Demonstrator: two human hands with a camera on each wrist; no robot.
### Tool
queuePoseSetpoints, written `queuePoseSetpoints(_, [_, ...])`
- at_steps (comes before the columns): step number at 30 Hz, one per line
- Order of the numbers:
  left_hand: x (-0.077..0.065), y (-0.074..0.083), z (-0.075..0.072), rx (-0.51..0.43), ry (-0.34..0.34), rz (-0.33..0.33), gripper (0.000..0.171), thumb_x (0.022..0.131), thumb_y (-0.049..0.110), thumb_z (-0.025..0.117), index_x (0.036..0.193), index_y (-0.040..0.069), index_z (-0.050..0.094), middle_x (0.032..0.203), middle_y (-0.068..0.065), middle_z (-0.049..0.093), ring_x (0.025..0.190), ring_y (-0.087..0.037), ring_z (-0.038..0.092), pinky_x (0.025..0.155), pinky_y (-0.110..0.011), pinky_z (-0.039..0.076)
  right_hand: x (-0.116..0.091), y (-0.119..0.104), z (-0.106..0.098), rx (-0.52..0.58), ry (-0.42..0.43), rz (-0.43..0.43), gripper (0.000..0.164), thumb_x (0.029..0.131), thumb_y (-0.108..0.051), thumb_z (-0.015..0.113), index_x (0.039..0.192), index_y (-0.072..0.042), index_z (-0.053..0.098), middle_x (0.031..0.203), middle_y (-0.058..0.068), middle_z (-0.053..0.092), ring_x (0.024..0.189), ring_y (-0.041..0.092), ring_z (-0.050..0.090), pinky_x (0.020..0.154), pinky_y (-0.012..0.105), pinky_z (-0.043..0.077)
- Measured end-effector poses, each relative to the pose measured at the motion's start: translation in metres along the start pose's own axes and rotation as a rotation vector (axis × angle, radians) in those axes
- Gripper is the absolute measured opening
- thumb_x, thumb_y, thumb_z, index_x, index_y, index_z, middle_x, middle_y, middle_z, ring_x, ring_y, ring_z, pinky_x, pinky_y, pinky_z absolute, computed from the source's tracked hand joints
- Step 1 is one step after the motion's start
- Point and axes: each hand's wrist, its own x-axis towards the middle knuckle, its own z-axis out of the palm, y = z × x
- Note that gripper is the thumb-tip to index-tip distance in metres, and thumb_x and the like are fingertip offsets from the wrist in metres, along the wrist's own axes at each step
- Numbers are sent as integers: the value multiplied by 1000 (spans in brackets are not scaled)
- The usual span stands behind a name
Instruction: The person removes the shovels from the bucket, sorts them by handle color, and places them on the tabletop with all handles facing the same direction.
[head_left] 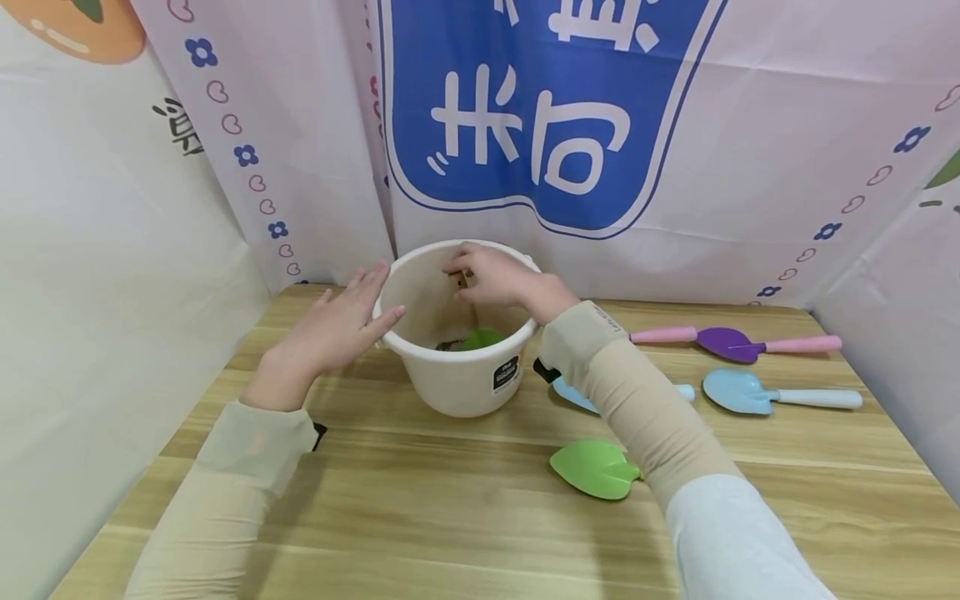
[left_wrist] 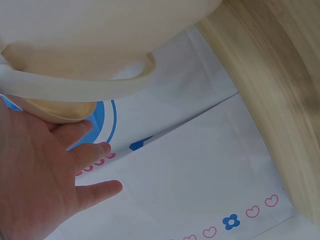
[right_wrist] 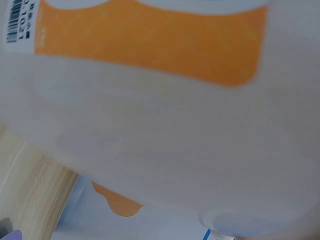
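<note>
A white plastic bucket stands upright on the table. My left hand rests against the left side of its rim with the fingers extended; the left wrist view shows that hand spread beside the bucket's handle. My right hand reaches over the right rim into the bucket. Its fingers pinch the light brown wooden handle of a small garden tool. A green head lies low inside, near something dark; the hand and rim hide part of it. In the right wrist view the bucket wall covers most of the picture.
On the right lie a purple trowel with a pink handle, another pink handle, a light blue trowel, a second blue one partly under the right arm, and a green trowel. Printed cloth hangs behind the wooden table.
</note>
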Motion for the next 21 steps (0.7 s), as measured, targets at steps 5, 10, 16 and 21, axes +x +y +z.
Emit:
queuePoseSetpoints(5, [0, 0, 0, 0, 1, 7, 82, 108, 57, 31, 165, 4, 4, 170, -16, 10, 154, -44, 8, 119, -69, 8, -3, -1, -1, 70, 103, -8, 31, 96, 1, 67, 127, 1, 71, 122, 11, 63, 105, 22, 61, 94, 28, 55])
queuePoseSetpoints(10, [0, 0, 0, -1, -3, 13, 81, 109, 56, 31, 164, 4, 3, 170, -15, 8, 154, -43, 6, 119, -69, 7, -8, -4, -3, 160, 140, -10, 24, 95, 1, 70, 119, 1, 76, 115, 12, 65, 104, 23, 66, 91, 27, 57])
queuePoseSetpoints(16, [0, 1, 1, -14, -5, 8, 79, 109, 51, 35, 165, 5, 3, 170, -15, 8, 154, -43, 6, 119, -69, 7, -19, -5, -6, 381, 145, 32, 13, 91, -2, 77, 103, -1, 76, 109, 9, 71, 100, 24, 71, 89, 31, 59])
queuePoseSetpoints(21, [-2, 1, 0, -19, -4, 4, 79, 109, 53, 34, 165, 5, 3, 170, -15, 8, 154, -42, 7, 119, -69, 7, -29, -4, -10, 492, 104, -3, 13, 88, 1, 79, 100, 2, 73, 103, 11, 73, 97, 25, 72, 90, 34, 59])
